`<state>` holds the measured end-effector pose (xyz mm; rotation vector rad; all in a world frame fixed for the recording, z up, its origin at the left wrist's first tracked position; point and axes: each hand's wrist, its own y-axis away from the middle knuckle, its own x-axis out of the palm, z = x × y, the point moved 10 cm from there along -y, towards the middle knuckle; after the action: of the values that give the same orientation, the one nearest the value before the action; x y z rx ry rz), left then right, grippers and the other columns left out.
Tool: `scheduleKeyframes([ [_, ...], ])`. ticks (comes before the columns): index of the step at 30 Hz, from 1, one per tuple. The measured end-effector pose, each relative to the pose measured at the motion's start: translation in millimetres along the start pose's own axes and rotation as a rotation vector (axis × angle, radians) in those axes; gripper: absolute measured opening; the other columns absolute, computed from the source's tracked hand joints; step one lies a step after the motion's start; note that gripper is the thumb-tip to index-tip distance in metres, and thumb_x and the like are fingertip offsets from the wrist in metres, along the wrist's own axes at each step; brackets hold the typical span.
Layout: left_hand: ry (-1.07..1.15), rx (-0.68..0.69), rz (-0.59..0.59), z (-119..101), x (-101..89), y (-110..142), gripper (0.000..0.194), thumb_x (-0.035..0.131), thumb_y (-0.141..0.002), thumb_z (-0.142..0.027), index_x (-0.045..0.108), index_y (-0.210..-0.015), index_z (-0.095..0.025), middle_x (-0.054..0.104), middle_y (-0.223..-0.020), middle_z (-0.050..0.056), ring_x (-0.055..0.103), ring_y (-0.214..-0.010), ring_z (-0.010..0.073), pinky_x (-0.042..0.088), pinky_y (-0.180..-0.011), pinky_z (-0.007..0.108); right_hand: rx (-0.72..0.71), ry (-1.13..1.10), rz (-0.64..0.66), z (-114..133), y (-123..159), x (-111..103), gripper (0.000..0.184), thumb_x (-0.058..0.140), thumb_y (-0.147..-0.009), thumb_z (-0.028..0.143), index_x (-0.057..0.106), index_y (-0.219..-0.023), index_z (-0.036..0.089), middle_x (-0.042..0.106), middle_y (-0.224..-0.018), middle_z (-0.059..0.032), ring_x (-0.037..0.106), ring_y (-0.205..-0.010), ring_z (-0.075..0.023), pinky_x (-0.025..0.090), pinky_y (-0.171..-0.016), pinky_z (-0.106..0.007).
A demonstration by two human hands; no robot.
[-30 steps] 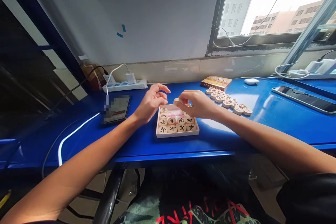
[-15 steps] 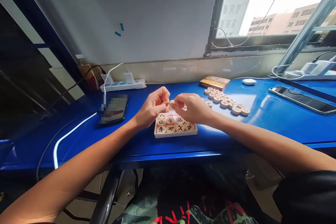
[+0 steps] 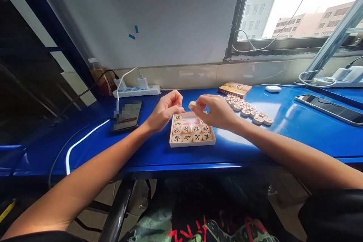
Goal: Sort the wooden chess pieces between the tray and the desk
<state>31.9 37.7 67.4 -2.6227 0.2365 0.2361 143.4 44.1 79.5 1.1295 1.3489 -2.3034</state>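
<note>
A shallow white box (image 3: 191, 143) lies on the blue table, holding several round wooden chess pieces with black and red characters. My right hand (image 3: 216, 112) hovers over the box's far right part and pinches one round wooden chess piece (image 3: 193, 104) between thumb and fingers. My left hand (image 3: 165, 109) is just left of it, over the box's far left corner, fingers curled together with the thumb against them; what they hold, if anything, is hidden. Several more chess pieces (image 3: 247, 111) lie in rows to the right of my right hand.
A box lid (image 3: 234, 89) lies behind the loose pieces. A dark phone (image 3: 127, 115) with a white cable sits left of the box. A white power strip (image 3: 136, 90) runs along the wall. Another phone (image 3: 330, 109) and a white earbud case (image 3: 273, 89) lie at right.
My hands met over the box half a second ago and have drawn slightly apart. The right hand still holds the piece; the left hand went from open to curled.
</note>
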Motion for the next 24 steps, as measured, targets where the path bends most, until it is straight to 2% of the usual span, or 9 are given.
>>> scheduleKeyframes([
  [2,-0.004,-0.002,0.068,-3,10.1,3,0.020,0.061,-0.067,-0.018,0.042,-0.072,-0.017,0.039,-0.070,-0.003,0.047,-0.065,0.0107,0.040,-0.063,0.026,0.017,0.019,0.047,-6,-1,5,0.029,0.052,-0.086,0.034,0.057,-0.064,0.016,0.062,-0.066,-0.0026,0.050,-0.060,-0.0116,0.032,-0.059,-0.025],
  [5,-0.003,-0.004,0.113,-5,16.9,5,0.020,0.062,-0.067,-0.019,0.043,-0.072,-0.017,0.039,-0.069,-0.003,0.049,-0.067,0.0118,0.038,-0.061,0.026,-0.012,-0.026,0.127,-2,0,11,0.024,0.052,-0.085,0.032,0.061,-0.069,0.016,0.064,-0.070,-0.0031,0.051,-0.062,-0.0117,0.033,-0.059,-0.025],
  [9,-0.014,0.003,0.152,-9,19.3,7,0.019,0.062,-0.069,-0.020,0.044,-0.073,-0.017,0.039,-0.070,-0.002,0.046,-0.066,0.0118,0.036,-0.059,0.025,-0.022,-0.055,0.132,7,1,11,0.023,0.053,-0.085,0.030,0.063,-0.071,0.015,0.065,-0.072,-0.0040,0.053,-0.063,-0.0121,0.033,-0.059,-0.024],
  [14,-0.188,0.028,0.220,-19,26.7,11,0.015,0.060,-0.072,-0.024,0.047,-0.076,-0.017,0.039,-0.069,-0.002,0.038,-0.062,0.0110,0.034,-0.056,0.024,-0.020,-0.056,0.142,8,0,14,0.015,0.054,-0.080,0.023,0.061,-0.069,0.016,0.064,-0.068,-0.0026,0.050,-0.059,-0.0106,0.032,-0.057,-0.024],
  [20,-0.216,0.036,0.215,-21,32.5,12,0.018,0.058,-0.073,-0.028,0.046,-0.081,-0.018,0.038,-0.070,-0.002,0.037,-0.062,0.0110,0.033,-0.055,0.024,-0.108,-0.007,0.159,10,1,13,0.017,0.051,-0.083,0.022,0.059,-0.070,0.015,0.061,-0.068,-0.0024,0.047,-0.058,-0.0097,0.030,-0.056,-0.023],
  [24,-0.429,0.104,0.190,-19,31.6,12,0.021,0.058,-0.073,-0.028,0.044,-0.084,-0.018,0.041,-0.068,-0.003,0.036,-0.059,0.0109,0.031,-0.054,0.024,-0.181,0.009,0.231,21,5,18,0.019,0.051,-0.084,0.021,0.057,-0.068,0.015,0.059,-0.068,-0.0027,0.046,-0.059,-0.0104,0.031,-0.057,-0.024],
])
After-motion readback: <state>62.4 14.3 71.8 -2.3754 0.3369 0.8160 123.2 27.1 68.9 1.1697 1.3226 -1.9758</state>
